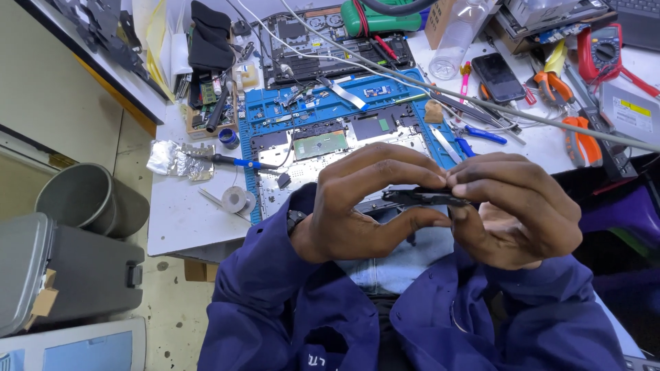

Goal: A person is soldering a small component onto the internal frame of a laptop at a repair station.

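L hand [357, 206] + R hand [519, 209]: fingers pinching ends of thin black part [426, 198], held over lap, in front of table [185, 213] | step: prob. inspecting/working part by hand | next needs: firm two-end grip, gentle force | nearby: opened laptop [330, 148] on blue mat [275, 113]
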